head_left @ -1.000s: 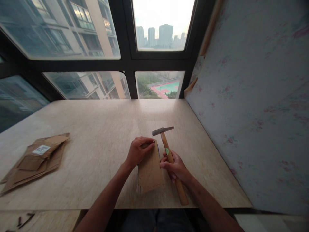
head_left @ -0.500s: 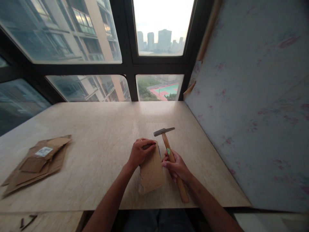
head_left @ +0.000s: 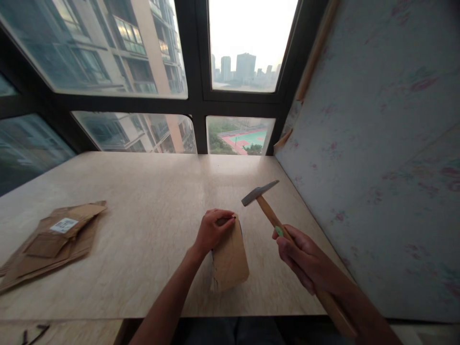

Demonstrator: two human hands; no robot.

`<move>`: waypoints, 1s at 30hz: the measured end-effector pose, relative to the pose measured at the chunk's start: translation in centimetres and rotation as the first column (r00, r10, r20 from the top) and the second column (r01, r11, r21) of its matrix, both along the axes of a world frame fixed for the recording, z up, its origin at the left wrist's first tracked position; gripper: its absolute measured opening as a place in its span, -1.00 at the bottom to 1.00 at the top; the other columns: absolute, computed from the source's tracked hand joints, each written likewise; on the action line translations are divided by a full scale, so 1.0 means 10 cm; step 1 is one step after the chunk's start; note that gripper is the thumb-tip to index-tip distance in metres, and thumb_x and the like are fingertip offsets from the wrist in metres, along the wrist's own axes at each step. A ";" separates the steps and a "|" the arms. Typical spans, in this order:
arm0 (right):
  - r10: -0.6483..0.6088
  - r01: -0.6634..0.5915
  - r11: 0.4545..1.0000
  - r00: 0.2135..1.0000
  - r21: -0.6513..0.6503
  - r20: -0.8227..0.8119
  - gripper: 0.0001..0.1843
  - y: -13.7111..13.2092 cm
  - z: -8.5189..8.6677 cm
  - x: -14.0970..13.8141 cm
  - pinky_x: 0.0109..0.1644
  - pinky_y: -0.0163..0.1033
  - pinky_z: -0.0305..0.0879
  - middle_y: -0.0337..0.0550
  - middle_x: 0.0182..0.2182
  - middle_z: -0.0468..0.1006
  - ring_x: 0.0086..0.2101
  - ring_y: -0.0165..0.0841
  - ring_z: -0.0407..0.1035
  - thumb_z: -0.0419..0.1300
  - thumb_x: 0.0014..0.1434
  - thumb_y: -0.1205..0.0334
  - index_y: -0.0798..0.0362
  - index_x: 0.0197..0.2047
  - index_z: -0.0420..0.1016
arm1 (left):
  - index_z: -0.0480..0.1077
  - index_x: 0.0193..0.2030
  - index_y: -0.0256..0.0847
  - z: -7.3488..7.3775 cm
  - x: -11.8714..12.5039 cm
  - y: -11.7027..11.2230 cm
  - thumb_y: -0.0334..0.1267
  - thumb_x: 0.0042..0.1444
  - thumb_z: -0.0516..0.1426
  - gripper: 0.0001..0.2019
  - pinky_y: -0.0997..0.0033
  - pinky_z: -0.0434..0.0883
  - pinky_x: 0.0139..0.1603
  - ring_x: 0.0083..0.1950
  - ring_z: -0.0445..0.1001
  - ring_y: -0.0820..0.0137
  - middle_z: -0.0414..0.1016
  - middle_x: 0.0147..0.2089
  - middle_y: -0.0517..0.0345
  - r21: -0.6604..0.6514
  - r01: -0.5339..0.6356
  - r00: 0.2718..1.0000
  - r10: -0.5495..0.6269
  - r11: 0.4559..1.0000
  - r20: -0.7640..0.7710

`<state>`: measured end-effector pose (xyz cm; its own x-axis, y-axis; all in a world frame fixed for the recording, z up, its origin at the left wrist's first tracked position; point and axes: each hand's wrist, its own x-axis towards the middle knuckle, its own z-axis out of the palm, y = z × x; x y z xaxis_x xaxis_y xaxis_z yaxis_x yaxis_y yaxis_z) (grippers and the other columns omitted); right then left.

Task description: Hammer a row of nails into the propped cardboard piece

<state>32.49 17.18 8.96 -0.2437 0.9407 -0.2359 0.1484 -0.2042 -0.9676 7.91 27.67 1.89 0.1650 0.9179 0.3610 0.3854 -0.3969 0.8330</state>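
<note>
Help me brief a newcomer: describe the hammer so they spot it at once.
Below the window lies the pale counter. Over its right part, the right hand grips the hammer: metal head, wooden handle, unlike the brown slab by the left hand.

The right hand (head_left: 302, 261) has moved off toward three o'clock, so a clear gap now parts it from the cardboard (head_left: 232, 263) it was just beside. The hammer (head_left: 271, 216) goes with it: its handle, earlier leaning near half past eleven, now leans toward eleven, its head's thin end points to two o'clock rather than three, and its butt shows past the table's (head_left: 151, 191) six-o'clock edge.
</note>
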 end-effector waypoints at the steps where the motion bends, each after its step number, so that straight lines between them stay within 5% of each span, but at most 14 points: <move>1: 0.023 -0.022 1.000 0.998 -0.009 0.061 -0.57 -0.03 0.10 0.01 -0.85 -0.54 -0.14 -0.48 -0.57 0.32 -0.84 -0.65 0.04 0.06 0.32 -0.22 0.01 -0.11 0.27 | 0.60 -0.20 -0.12 -0.01 0.00 0.00 -0.28 0.05 0.30 -0.85 0.19 0.51 -0.02 -0.18 0.61 0.27 0.67 -0.25 0.09 -0.014 0.001 1.000 0.000 1.000 0.017; 6: 0.074 -0.123 0.984 0.939 0.127 0.336 -0.61 -0.06 0.36 -0.10 -0.75 -0.48 -0.11 -0.43 -0.55 0.19 -0.72 -0.61 0.02 -0.01 0.37 -0.14 0.03 -0.22 0.29 | 0.54 -0.08 -0.14 -0.04 0.02 0.01 -0.28 0.04 0.30 -0.74 0.19 0.53 0.00 -0.20 0.64 0.28 0.68 -0.25 0.09 -0.051 0.008 0.997 -0.004 0.999 0.072; 9: 0.044 -0.126 0.975 0.917 0.182 0.396 -0.66 -0.01 0.33 -0.18 -0.72 -0.45 -0.08 -0.40 -0.55 0.21 -0.69 -0.57 0.04 -0.05 0.39 -0.06 0.00 -0.29 0.23 | 0.52 -0.08 -0.14 -0.05 0.02 0.01 -0.28 0.05 0.29 -0.74 0.22 0.55 -0.04 -0.20 0.65 0.27 0.68 -0.25 0.08 -0.060 0.020 0.996 -0.015 0.998 0.091; 13: 0.075 -0.129 0.988 0.871 0.080 0.485 -0.69 0.07 0.21 -0.20 -0.75 -0.44 -0.09 -0.39 -0.56 0.24 -0.71 -0.55 0.06 0.00 0.35 -0.01 -0.03 -0.37 0.18 | 0.49 -0.10 -0.16 -0.07 0.02 0.01 -0.30 0.06 0.29 -0.75 0.22 0.57 -0.06 -0.20 0.66 0.27 0.68 -0.25 0.08 -0.062 0.047 0.993 -0.040 0.997 0.115; 18: 0.005 -0.091 0.979 0.908 0.185 0.419 -0.66 0.06 0.16 -0.18 -0.66 -0.42 -0.01 -0.36 -0.59 0.24 -0.64 -0.50 0.10 -0.05 0.38 -0.04 -0.03 -0.37 0.20 | 0.48 -0.11 -0.15 -0.05 0.02 0.00 -0.32 0.06 0.29 -0.77 0.17 0.55 0.03 -0.24 0.66 0.31 0.67 -0.28 0.13 -0.045 0.047 0.993 -0.042 0.998 0.112; 24: 0.098 -0.174 0.978 0.867 0.113 0.488 -0.71 0.05 0.11 -0.22 -0.60 -0.41 0.06 -0.33 -0.56 0.29 -0.60 -0.50 0.14 0.01 0.36 0.06 -0.01 -0.39 0.21 | 0.50 -0.12 -0.14 -0.05 0.02 0.00 -0.36 0.05 0.29 -0.77 0.21 0.55 0.02 -0.18 0.65 0.29 0.67 -0.21 0.11 -0.044 0.065 0.989 -0.058 0.997 0.134; 30: 0.026 -0.055 0.996 0.932 0.070 0.361 -0.66 0.03 0.06 -0.20 -0.78 -0.46 -0.15 -0.42 -0.58 0.19 -0.73 -0.58 -0.05 -0.05 0.37 -0.07 -0.04 -0.35 0.17 | 0.46 -0.05 -0.12 -0.07 0.03 0.00 -0.35 0.05 0.29 -0.70 0.20 0.55 0.00 -0.22 0.65 0.31 0.66 -0.27 0.16 -0.050 0.072 0.988 -0.065 0.996 0.137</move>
